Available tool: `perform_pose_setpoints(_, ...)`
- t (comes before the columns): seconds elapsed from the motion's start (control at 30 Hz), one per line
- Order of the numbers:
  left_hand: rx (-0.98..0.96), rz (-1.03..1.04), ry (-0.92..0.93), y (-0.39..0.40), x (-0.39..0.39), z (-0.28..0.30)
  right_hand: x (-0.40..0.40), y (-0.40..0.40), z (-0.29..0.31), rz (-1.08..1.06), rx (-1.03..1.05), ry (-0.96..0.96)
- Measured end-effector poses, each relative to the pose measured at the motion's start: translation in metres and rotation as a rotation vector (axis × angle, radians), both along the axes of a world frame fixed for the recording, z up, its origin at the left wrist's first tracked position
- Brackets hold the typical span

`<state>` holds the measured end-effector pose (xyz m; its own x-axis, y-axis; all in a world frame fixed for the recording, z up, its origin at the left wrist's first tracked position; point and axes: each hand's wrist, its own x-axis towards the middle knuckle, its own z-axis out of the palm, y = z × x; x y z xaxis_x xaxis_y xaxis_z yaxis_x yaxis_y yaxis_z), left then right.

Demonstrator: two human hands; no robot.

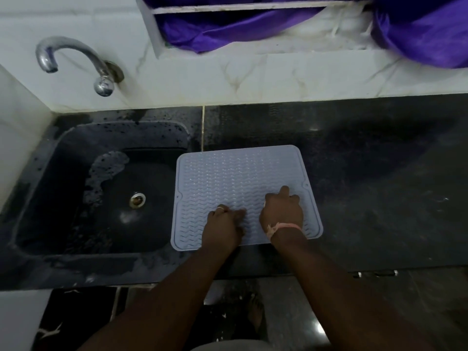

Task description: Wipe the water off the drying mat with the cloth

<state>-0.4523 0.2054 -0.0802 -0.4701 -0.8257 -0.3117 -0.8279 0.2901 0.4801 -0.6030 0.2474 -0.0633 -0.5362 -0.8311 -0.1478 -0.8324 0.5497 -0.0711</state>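
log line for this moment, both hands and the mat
left hand: on drying mat | right hand: on mat | cloth: not visible

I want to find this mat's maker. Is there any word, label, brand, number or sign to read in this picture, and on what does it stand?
None: no readable text shows anywhere.
Pale blue ribbed silicone drying mat: only a raised wavy pattern, no brand visible.
Curved chrome tap: no marking legible.
Pink band on the right wrist: no lettering discernible.
Purple cloth on the ledge: plain.
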Motion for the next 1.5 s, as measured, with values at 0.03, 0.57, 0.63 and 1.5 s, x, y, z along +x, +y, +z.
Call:
perform_pose_setpoints(0.03,0.01,0.005,0.011,-0.002,0.0,0.001,0.003,-0.003,0.001,0.024,0.01,-0.045)
perform_pose_setpoints(0.57,0.183,0.277,0.38,-0.007,0.003,0.001,-0.067,0.017,0.031,-0.557,-0.463,-1.109)
perform_pose_setpoints(0.63,0.181,0.293,0.384,-0.007,0.002,0.002,-0.058,0.017,0.024,-0.572,-0.478,-1.179)
perform_pose_setpoints(1.5,0.123,0.513,0.506,-0.011,0.022,0.027,-0.08,0.041,0.017,-0.315,-0.355,-0.276)
